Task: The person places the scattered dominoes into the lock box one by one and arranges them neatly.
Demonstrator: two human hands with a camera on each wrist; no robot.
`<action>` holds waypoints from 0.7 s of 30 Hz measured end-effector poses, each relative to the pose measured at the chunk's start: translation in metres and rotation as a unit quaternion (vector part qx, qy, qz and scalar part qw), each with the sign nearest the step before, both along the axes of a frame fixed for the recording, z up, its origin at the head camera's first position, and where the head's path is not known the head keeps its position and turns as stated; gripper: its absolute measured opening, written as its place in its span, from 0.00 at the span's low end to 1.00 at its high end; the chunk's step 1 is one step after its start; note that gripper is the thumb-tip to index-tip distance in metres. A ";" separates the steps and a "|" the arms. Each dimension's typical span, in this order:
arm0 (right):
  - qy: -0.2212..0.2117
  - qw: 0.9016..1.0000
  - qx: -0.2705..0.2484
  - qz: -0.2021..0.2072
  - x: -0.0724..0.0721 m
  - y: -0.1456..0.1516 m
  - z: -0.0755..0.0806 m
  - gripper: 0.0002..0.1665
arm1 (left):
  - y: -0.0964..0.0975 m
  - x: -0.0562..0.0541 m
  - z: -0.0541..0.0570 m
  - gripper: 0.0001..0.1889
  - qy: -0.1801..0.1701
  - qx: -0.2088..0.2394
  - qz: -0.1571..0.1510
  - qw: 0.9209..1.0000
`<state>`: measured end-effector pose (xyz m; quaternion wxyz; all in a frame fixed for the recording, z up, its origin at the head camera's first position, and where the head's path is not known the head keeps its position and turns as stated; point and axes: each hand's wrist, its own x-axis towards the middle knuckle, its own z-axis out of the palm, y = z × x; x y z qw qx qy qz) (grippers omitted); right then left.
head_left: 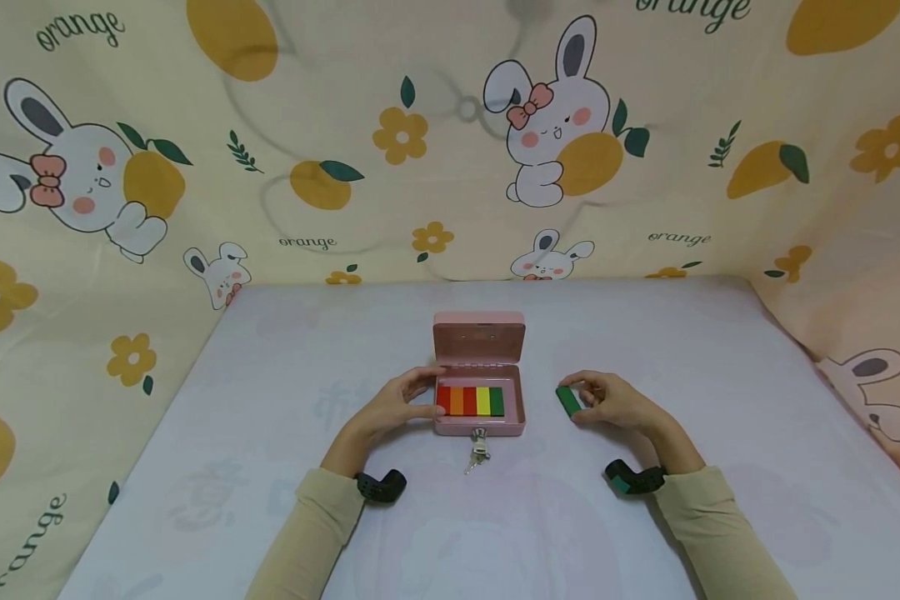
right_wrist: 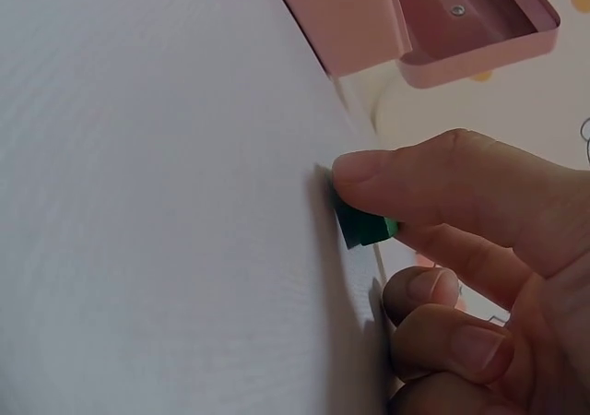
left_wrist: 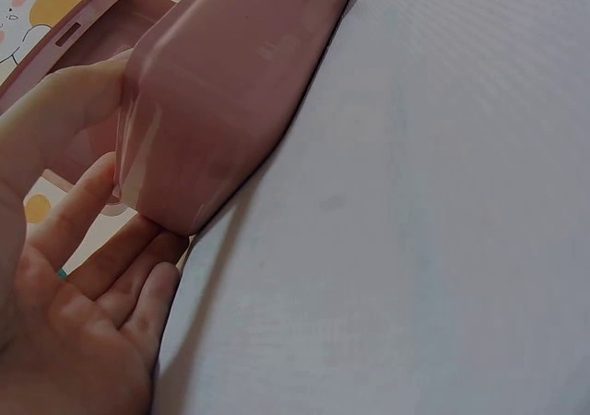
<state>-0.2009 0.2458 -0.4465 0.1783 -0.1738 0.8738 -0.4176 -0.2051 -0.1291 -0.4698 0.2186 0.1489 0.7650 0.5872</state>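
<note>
A small pink metal cash box [head_left: 516, 425] stands on the table with its lid raised. Inside it, a row of flat coloured blocks [head_left: 470, 402] runs red, orange, red, yellow and green from left to right. My left hand [head_left: 393, 404] holds the box at its left end; in the left wrist view, the thumb reaches over the top edge and the fingers lie along the side. To the right of the box, my right hand [head_left: 607, 398] pinches a green block [head_left: 568, 401] between thumb and fingers, tilted, at the table surface.
Keys [head_left: 478, 454] hang from the lock at the box's front. A pale cloth covers the table [head_left: 270, 500], and a patterned curtain [head_left: 450, 167] rises behind and at both sides. Each wrist wears a black camera [head_left: 381, 487].
</note>
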 end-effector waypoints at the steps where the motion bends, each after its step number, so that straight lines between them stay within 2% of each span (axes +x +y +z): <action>1: 0.000 1.000 -0.001 -0.001 0.000 0.000 0.000 0.30 | 0.000 0.000 0.000 0.33 0.003 -0.001 0.000 1.000; 13: 0.013 1.000 -0.013 -0.011 0.001 -0.008 0.002 0.31 | -0.001 0.000 0.002 0.33 0.010 0.009 -0.005 1.000; 18: 0.017 0.999 -0.021 -0.020 0.002 -0.013 -0.001 0.31 | -0.001 0.001 0.003 0.33 0.006 0.009 -0.002 1.000; 21: 0.016 0.999 -0.036 -0.017 0.003 -0.017 -0.001 0.31 | 0.000 0.002 0.004 0.33 -0.009 0.013 0.003 1.000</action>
